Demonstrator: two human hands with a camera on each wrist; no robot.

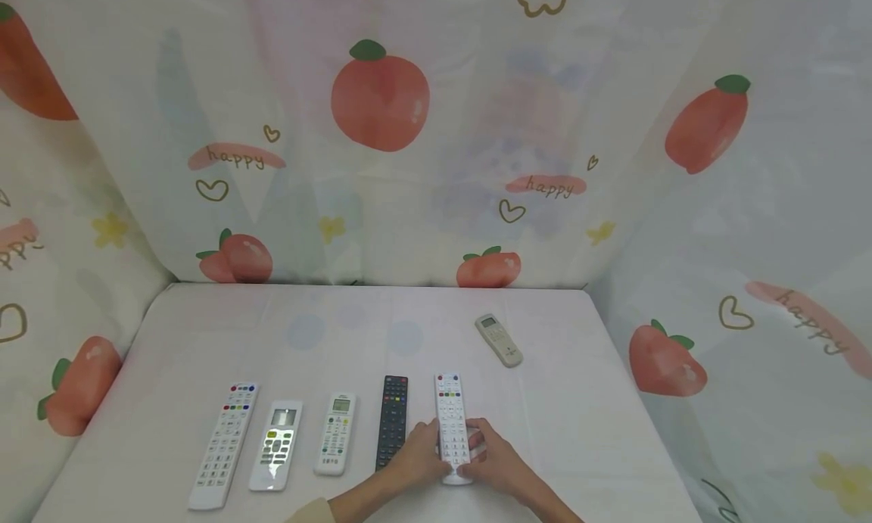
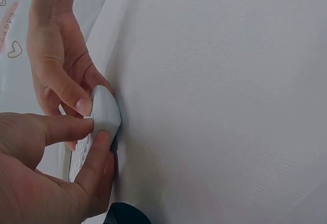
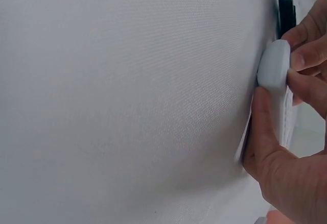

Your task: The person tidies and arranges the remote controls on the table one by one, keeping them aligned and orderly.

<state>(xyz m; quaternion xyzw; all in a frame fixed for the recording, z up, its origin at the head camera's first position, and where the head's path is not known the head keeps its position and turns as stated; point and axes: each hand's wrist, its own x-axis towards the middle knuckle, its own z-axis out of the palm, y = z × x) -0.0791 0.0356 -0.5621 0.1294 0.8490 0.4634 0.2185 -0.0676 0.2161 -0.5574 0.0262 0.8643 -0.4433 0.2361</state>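
A white remote control with coloured buttons near its top lies between the two hands, its lower end toward the person. The left hand pinches its left side, thumb on the top face near the lower end. From the right, the right hand pinches the other side in the same way. Both wrist views show the rounded white end of this remote control at the tablecloth, thumbs on its face and fingers along its edges. Just left of the left hand lies a black remote control, its lower end partly hidden.
Three white remote controls, one long, one with a large screen and one smaller, form a row at the left. A beige remote control lies slanted farther back. Fruit-printed cloth walls surround the white table.
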